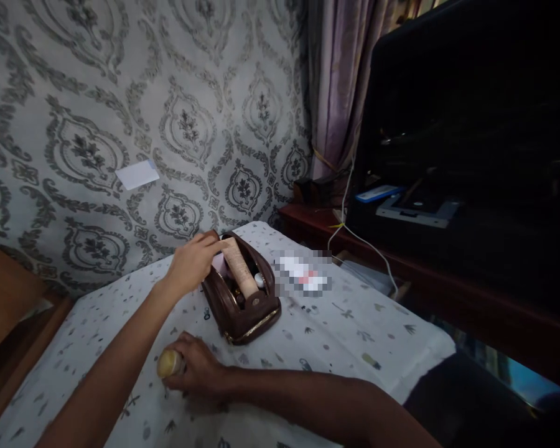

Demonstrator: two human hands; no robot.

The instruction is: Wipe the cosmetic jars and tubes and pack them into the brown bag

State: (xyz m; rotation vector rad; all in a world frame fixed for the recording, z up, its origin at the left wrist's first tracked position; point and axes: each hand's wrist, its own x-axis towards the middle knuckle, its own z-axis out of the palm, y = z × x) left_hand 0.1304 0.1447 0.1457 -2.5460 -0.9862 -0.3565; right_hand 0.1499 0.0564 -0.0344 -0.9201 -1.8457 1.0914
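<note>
In the head view: grasping with the right hand a small container, yellow at its end, curling the fingers around its side, in front of the bag and a little to its left. Reaching with the left hand to the far left edge of the bag, bending the fingers, half closed, close at the upper end of the tube; cannot tell whether pinching the tube or only touching the bag. Lying inside the open bag: the tube, beside a white item. Spread under the bag: a printed cloth.
</note>
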